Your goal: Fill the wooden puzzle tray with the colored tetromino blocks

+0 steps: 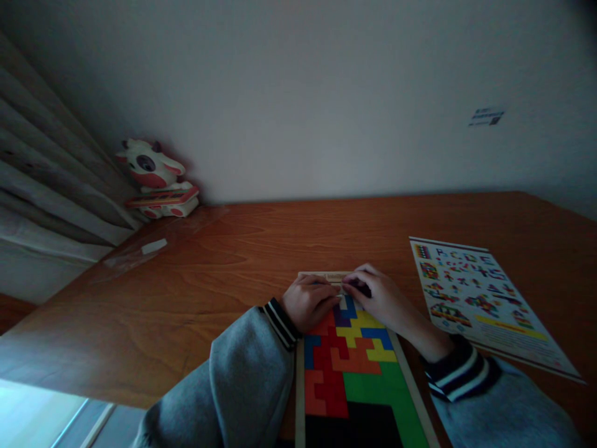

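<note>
A block puzzle board (300,404) with a pale wooden frame lies in front of me. Flat red, orange, blue, yellow, green and black pieces fill most of what shows of it. My left hand (308,302) rests over its upper left, fingers bent and pressed together, thumb and index tips near the top middle. Across from it, my right hand (375,292) has thumb and index closed in a pinch close to the left fingertips. Whatever either hand holds is hidden or too small to name. A purple piece (342,322) shows just below the fingers.
A printed sheet (485,286) with colourful block figures lies right of the board on the wooden table (233,249). A cow-shaped toy (158,180) stands at the back left by the curtain (46,168). Clear plastic with a white strip (153,246) lies near it.
</note>
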### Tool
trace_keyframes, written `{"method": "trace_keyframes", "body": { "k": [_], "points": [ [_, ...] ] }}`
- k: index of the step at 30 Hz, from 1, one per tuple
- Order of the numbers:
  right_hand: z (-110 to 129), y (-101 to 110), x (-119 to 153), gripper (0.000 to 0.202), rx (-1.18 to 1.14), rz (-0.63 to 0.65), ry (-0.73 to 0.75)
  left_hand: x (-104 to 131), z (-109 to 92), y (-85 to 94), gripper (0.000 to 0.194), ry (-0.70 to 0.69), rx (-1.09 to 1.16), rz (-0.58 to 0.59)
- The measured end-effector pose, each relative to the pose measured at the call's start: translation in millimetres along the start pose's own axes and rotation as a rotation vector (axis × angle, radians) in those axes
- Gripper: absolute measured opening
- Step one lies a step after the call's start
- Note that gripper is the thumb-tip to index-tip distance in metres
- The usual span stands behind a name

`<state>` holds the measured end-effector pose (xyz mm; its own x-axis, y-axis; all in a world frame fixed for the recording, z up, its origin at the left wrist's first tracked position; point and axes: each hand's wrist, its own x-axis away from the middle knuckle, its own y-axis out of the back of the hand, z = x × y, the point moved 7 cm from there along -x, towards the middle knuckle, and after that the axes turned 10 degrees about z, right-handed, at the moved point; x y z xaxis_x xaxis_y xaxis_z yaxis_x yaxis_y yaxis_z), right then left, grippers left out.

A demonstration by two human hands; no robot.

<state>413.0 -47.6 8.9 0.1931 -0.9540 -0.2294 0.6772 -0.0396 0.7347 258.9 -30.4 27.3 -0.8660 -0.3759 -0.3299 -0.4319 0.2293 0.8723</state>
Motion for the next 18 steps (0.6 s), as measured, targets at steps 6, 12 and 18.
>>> {"method": "trace_keyframes", "body": {
  "k": [6, 12, 18],
  "points": [
    [0.3, -0.6, -0.3, 0.008, -0.002, -0.005, -0.015, -1.5, -1.3, -1.3, 0.024, -0.009, 0.010, 0.028],
    [0.8, -1.7, -0.9, 0.008, -0.030, 0.023, -0.025, -0.7, -4.7, 2.5, 0.026, -0.029, -0.004, 0.007],
    [1.9, -1.4, -0.8, 0.007, -0.026, 0.034, -0.021, -0.9, -2.9, 0.5, 0.026, -0.037, -0.007, 0.001]
  ]
}}
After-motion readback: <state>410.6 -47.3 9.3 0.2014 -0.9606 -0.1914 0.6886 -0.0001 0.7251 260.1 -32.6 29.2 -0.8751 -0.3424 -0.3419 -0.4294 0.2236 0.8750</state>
